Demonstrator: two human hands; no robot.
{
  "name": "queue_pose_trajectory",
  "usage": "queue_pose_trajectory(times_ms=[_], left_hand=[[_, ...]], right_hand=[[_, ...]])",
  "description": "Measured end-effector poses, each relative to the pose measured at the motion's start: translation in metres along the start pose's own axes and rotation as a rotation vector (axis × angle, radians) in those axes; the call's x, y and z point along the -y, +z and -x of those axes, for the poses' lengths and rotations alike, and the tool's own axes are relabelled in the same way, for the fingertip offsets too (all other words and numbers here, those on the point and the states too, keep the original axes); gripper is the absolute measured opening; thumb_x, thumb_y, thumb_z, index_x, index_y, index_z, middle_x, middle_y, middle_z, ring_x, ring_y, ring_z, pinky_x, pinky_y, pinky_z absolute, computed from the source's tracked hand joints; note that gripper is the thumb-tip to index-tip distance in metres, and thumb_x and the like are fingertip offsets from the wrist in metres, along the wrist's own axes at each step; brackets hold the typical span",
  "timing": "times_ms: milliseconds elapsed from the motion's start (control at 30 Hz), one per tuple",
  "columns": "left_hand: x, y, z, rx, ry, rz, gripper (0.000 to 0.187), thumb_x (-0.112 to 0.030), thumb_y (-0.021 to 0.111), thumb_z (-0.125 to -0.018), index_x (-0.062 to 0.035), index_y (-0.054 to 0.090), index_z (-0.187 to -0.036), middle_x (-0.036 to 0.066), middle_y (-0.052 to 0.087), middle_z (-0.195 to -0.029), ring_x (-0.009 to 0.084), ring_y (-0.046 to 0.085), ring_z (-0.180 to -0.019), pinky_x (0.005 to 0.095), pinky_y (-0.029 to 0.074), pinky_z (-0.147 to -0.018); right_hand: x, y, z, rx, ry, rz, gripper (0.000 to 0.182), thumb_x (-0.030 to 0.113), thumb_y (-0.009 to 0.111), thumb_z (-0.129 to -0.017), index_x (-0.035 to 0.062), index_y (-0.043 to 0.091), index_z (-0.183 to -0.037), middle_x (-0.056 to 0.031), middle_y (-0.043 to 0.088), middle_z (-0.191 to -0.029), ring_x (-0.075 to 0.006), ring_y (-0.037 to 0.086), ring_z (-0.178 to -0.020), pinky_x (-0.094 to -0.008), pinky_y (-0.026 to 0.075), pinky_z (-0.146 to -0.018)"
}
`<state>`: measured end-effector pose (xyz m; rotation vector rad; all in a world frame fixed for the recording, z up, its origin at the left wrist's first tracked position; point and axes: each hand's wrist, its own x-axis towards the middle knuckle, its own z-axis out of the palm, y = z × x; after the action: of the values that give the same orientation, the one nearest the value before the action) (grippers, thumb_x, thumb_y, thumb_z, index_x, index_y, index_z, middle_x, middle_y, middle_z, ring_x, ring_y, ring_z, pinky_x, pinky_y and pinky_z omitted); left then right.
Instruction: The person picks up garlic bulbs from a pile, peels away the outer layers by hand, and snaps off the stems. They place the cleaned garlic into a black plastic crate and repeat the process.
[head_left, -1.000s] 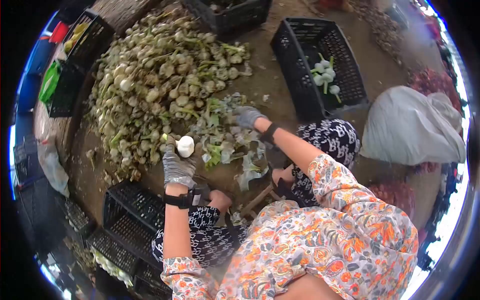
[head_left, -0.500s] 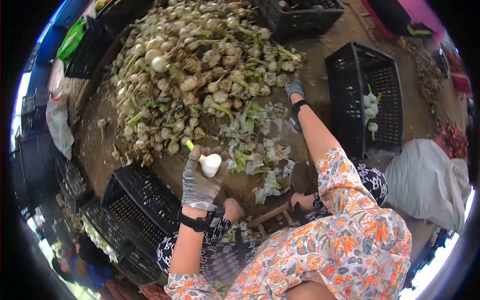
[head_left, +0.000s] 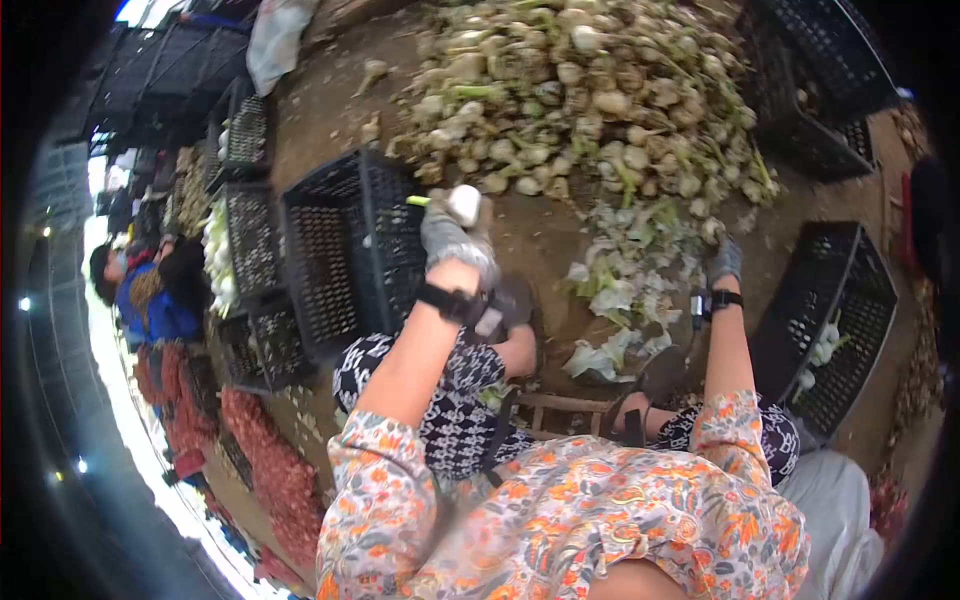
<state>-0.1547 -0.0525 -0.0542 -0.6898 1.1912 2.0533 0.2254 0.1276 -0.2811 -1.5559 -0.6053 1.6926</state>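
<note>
My left hand [head_left: 452, 243], in a grey glove, grips a peeled white bulb [head_left: 464, 203] with a short green stalk, held beside the rim of an empty black crate [head_left: 345, 250]. My right hand [head_left: 724, 262], also gloved, rests low at the edge of a big heap of unpeeled bulbs [head_left: 590, 95]; whether it holds anything is hidden. Peeled skins and leaves [head_left: 625, 295] lie on the ground between my hands.
A black crate [head_left: 835, 330] at right holds a few peeled bulbs. Another black crate [head_left: 820, 85] stands at the upper right. More crates [head_left: 245, 240] stand at left, one with white bulbs. A person [head_left: 150, 290] sits at far left beside red net sacks [head_left: 270, 470].
The view has swung left. My left hand carried the white bulb from above the peelings over to the empty crate's rim. My right hand drew back from the heap toward my knee.
</note>
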Motion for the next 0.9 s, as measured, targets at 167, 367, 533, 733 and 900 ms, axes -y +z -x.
queue_pose_trajectory(times_ms=[167, 367, 533, 733, 900], left_hand=[[-0.082, 0.003, -0.002, -0.206, 0.337, 0.348, 0.036, -0.034, 0.056, -0.084, -0.0018, 0.05, -0.099, 0.012, 0.056, -0.091, 0.0245, 0.058, -0.082, 0.0333, 0.056, -0.072], [0.015, 0.005, 0.033, 0.708, 0.007, -0.583, 0.032, -0.014, 0.057, -0.083, -0.0147, 0.05, -0.114, 0.0, 0.056, -0.092, 0.013, 0.055, -0.074, 0.03, 0.049, -0.065], [0.078, 0.042, 0.161, 0.973, -0.159, -0.888, 0.048, -0.011, 0.06, -0.079, -0.0033, 0.041, -0.122, 0.009, 0.057, -0.1, 0.0131, 0.057, -0.081, 0.0245, 0.049, -0.067], [0.088, 0.044, 0.175, 1.245, -0.075, -0.802, 0.058, -0.013, 0.066, -0.077, -0.0032, 0.036, -0.126, 0.013, 0.054, -0.107, 0.0216, 0.058, -0.089, 0.0317, 0.052, -0.074], [0.094, 0.047, 0.215, 1.255, 0.018, -0.897, 0.062, 0.005, 0.066, -0.072, -0.0047, 0.038, -0.127, 0.012, 0.048, -0.116, 0.0197, 0.053, -0.097, 0.0297, 0.05, -0.081]], right_hand=[[-0.034, -0.016, -0.02, 0.55, 0.051, -0.106, 0.023, 0.029, 0.059, -0.081, 0.0067, 0.062, -0.087, -0.0045, 0.061, -0.073, -0.0171, 0.056, -0.06, -0.0334, 0.046, -0.052], [0.026, 0.068, 0.118, 0.422, -1.12, 1.362, 0.009, 0.011, 0.057, -0.071, 0.0079, 0.062, -0.078, -0.0108, 0.06, -0.074, -0.026, 0.056, -0.068, -0.0392, 0.044, -0.062], [0.112, 0.131, 0.26, 0.243, -0.781, 1.186, 0.034, 0.013, 0.061, -0.069, -0.0017, 0.049, -0.096, -0.0214, 0.056, -0.078, -0.0338, 0.053, -0.068, -0.0391, 0.044, -0.061], [0.18, 0.078, 0.28, 0.413, -0.438, 0.361, 0.039, 0.028, 0.067, -0.076, -0.0026, 0.051, -0.095, -0.0061, 0.06, -0.076, -0.0111, 0.056, -0.059, -0.0293, 0.046, -0.053], [0.175, 0.078, 0.281, 0.46, -0.411, 0.373, 0.042, 0.041, 0.068, -0.075, 0.0015, 0.06, -0.087, -0.008, 0.061, -0.077, -0.0129, 0.053, -0.07, -0.0311, 0.046, -0.061]])
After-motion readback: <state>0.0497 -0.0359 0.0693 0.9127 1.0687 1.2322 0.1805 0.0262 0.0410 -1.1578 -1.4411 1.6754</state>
